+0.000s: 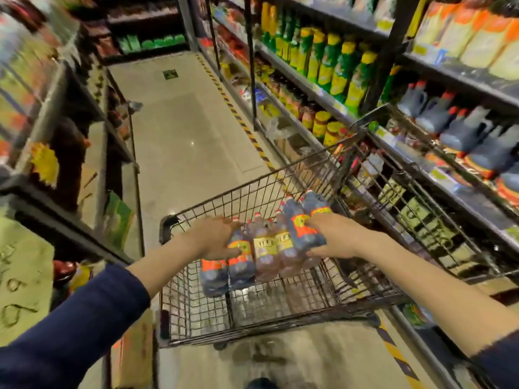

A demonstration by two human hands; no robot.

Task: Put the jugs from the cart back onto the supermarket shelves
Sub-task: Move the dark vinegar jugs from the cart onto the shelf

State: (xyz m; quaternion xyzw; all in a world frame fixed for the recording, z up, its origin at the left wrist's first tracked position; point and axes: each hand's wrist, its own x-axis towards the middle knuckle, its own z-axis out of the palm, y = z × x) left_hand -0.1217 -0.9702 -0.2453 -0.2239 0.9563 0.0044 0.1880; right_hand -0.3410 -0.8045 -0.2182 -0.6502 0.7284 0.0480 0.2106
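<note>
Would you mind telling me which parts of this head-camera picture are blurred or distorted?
Head view: left shelves smear with motion blur; right shelves bow from wide-angle distortion; jugs in the cart are soft but readable; a glare spot marks the floor.

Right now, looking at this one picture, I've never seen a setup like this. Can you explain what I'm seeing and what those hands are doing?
There is no machine here. A person wears a camera on the head, so this single view looks forward and down at their own two bare hands in a supermarket. A wire cart holds a bunch of red-capped jugs. The left hand and the right hand grip that bunch from opposite ends. On the right, similar jugs stand on the shelves.
</note>
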